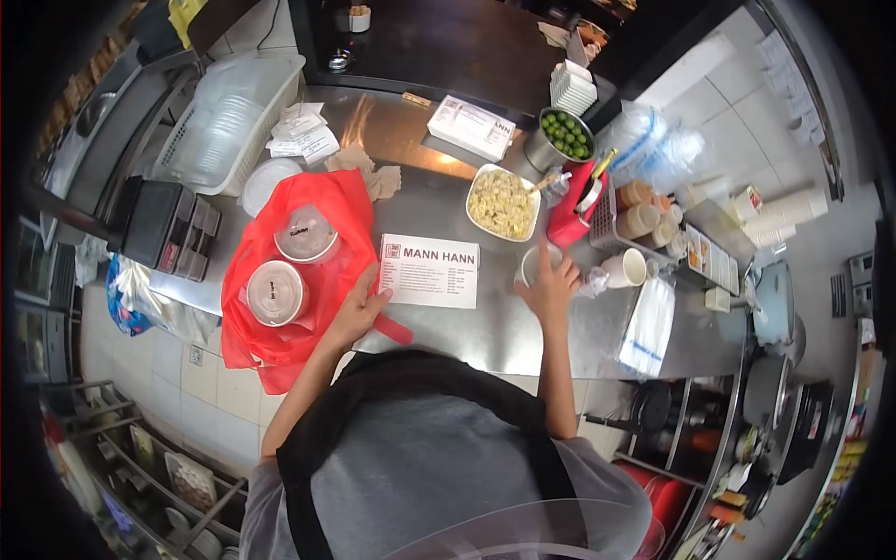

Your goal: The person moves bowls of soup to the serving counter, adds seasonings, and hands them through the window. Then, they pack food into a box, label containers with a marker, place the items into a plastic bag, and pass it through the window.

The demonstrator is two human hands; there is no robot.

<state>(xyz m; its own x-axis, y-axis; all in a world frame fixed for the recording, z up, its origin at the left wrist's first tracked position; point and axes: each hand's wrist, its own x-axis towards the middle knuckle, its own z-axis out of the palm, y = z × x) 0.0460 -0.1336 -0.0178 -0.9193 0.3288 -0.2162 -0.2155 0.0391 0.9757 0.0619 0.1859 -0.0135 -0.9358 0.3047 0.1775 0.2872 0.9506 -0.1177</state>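
My left hand (357,310) is at the right edge of a red plastic bag (245,322), its fingers closed on the plastic. Inside the spread bag stand two round white tubs with clear lids, a nearer tub (276,293) and a farther tub (306,233). Beside this hand lies a white box printed MANN HANN (429,271). My right hand (553,287) has its fingers apart at a small clear cup (530,267), partly covering it. Just beyond is a white bowl of fried rice (502,203) with a utensil in it.
Limes fill a metal container (563,136) behind a red holder (571,210) of utensils. Paper cups (625,268) and a packet of white bags (648,322) sit right. A basket of plastic lids (224,121), receipts (303,133) and black drawers (173,229) stand left.
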